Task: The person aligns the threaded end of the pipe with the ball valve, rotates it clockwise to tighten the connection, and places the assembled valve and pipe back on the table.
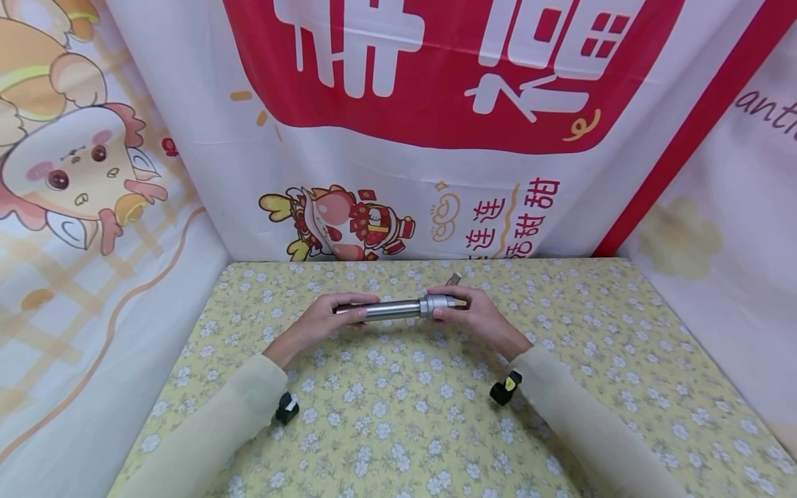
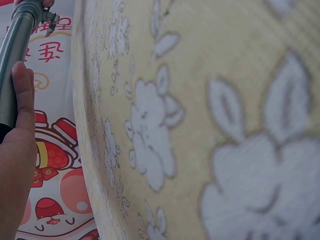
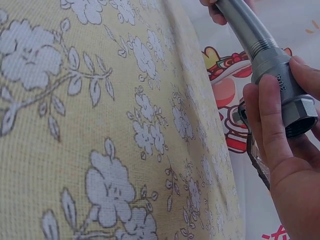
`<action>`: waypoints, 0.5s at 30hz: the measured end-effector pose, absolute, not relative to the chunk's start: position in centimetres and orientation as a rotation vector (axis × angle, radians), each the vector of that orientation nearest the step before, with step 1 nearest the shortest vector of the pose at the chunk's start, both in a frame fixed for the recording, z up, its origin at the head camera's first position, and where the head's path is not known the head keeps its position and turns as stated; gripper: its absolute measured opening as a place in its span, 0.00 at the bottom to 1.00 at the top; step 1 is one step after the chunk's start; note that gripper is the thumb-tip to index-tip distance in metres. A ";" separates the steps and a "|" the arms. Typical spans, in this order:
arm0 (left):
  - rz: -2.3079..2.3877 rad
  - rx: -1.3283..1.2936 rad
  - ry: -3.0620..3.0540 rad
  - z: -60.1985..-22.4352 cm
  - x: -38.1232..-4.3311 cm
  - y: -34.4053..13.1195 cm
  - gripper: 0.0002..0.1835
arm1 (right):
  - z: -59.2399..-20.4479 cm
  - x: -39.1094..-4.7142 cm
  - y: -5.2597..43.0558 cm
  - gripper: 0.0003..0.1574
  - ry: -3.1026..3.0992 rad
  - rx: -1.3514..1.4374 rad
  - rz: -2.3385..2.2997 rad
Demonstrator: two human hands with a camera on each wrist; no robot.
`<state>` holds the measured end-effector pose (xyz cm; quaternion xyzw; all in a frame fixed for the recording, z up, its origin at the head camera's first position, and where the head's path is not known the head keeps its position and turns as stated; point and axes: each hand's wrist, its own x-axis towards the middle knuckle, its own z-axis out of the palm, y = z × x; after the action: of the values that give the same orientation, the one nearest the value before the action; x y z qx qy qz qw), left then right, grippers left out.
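A straight metal pipe (image 1: 395, 310) is joined end to end with a ball valve (image 3: 274, 70), both held level above the cloth. My left hand (image 1: 320, 319) grips the pipe near its free end, fingers behind and thumb in front. Around the valve body curl the fingers and thumb of my right hand (image 1: 484, 319). Some pipe thread shows where the pipe enters the valve in the right wrist view. The valve's lever handle (image 3: 258, 162) sticks out past my right fingers, and its hexagonal open end (image 3: 302, 114) faces away from the pipe.
Yellow floral cloth (image 1: 386, 415) covers the table under both hands. Behind it hangs a white and red printed curtain (image 1: 349, 155), with more printed cloth at the left and right sides. A small black device (image 1: 506, 389) sits at the right wrist, another (image 1: 287, 409) at the left.
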<state>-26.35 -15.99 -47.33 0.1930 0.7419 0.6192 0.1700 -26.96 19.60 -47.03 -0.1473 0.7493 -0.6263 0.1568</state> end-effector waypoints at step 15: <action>1.713 0.585 2.169 -47.0 -26.0 -16.2 0.22 | -47.3 -27.1 19.5 0.35 2.143 -0.437 -1.783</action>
<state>-26.00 -16.17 -47.02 0.2043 0.7581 0.5988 0.1579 -27.11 19.48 -47.31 -0.1529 0.7498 -0.6237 0.1594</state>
